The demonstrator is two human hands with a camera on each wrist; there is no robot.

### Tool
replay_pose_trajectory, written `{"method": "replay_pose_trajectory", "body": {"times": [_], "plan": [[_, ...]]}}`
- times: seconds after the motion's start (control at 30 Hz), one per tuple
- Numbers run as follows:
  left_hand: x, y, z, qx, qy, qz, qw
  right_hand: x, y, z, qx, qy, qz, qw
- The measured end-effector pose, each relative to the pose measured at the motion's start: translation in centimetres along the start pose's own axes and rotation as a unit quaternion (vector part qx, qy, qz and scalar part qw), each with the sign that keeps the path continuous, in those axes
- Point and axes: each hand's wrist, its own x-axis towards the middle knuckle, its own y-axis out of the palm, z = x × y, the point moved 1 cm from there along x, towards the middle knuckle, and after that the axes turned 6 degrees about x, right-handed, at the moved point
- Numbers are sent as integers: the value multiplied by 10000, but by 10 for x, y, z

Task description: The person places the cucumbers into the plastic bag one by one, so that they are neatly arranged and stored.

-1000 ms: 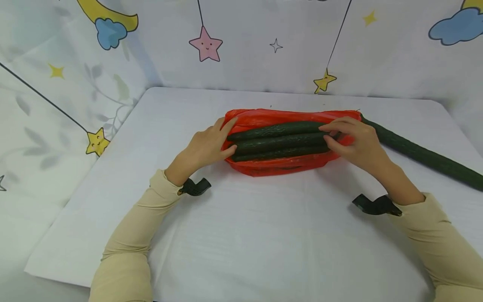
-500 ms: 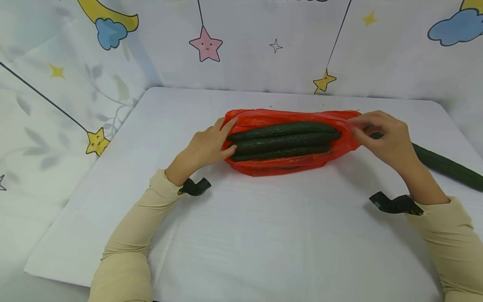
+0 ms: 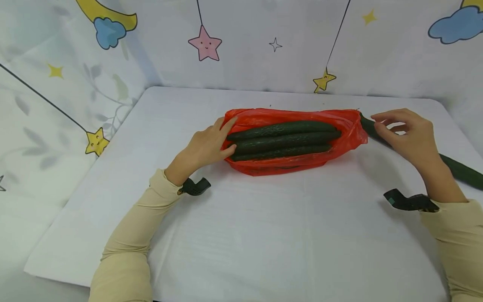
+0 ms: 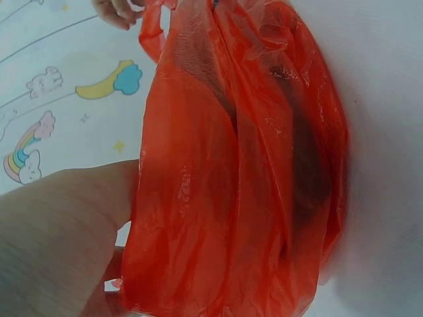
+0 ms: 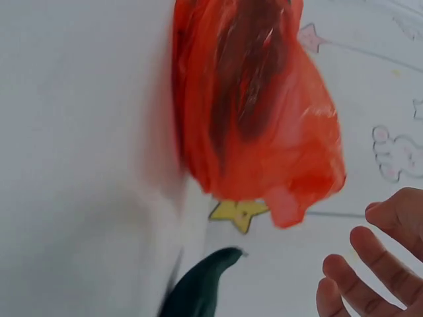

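Note:
A red plastic bag point(image 3: 279, 167) lies on the white table with its mouth facing up. Inside it, 3 dark green cucumbers point(image 3: 286, 140) lie side by side. My left hand point(image 3: 205, 147) holds the bag's left end, thumb and index finger spread at the rim; its other fingertips are hidden by the red plastic point(image 4: 192, 198). Off the bag's right end, my right hand point(image 3: 409, 132) hovers with loosely bent fingers and nothing between them. Below and behind it, a further cucumber point(image 3: 462, 170) lies on the table, partly covered by the hand; its curved tip shows in the right wrist view.
The white table point(image 3: 264, 235) extends to the front and left. A cloth backdrop point(image 3: 249, 25) printed with stars, clouds and a moon stands behind it and along its left side. A dark wrist mount point(image 3: 409, 201) sticks out from each sleeve.
My right hand has moved right from above the cucumbers, drawn the bag's right rim outward and let it go. The cucumbers' right ends now show. My left hand has stayed put.

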Motion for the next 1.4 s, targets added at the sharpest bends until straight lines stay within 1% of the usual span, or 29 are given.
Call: {"method": "replay_pose_trajectory", "body": {"times": [0.13, 0.27, 0.43, 0.53, 0.63, 0.7, 0.87, 0.97, 1.23, 1.4], "plan": [[0, 1, 0, -25, -2, 19, 10000, -2, -7, -16, -152, 471, 158, 9986], [0, 1, 1, -35, -7, 32, 10000, -6, -14, -32, -355, 847, 246, 9955], [0, 0, 1, -38, 0, 6, 10000, -8, -23, -47, -574, 1117, 375, 9914], [0, -2, 1, -25, -24, 17, 10000, -8, -26, -55, -802, 1237, 490, 9879], [0, -1, 1, -9, -30, 72, 10000, -9, -28, -64, -1108, 1385, 663, 9819], [0, -1, 1, 2, -35, 81, 10000, -10, -29, -68, -1261, 1522, 864, 9765], [0, 0, 1, 12, -30, 46, 10000, -12, -32, -76, -1324, 1908, 1431, 9621], [0, 1, 0, -3, -25, 49, 10000, -14, -34, -80, -1315, 2017, 1542, 9582], [0, 1, 1, -8, -32, 9, 10000, -17, -42, -92, -1396, 2030, 1558, 9566], [0, 1, 1, -17, -26, 20, 10000, -18, -47, -97, -1441, 2011, 1666, 9545]]}}
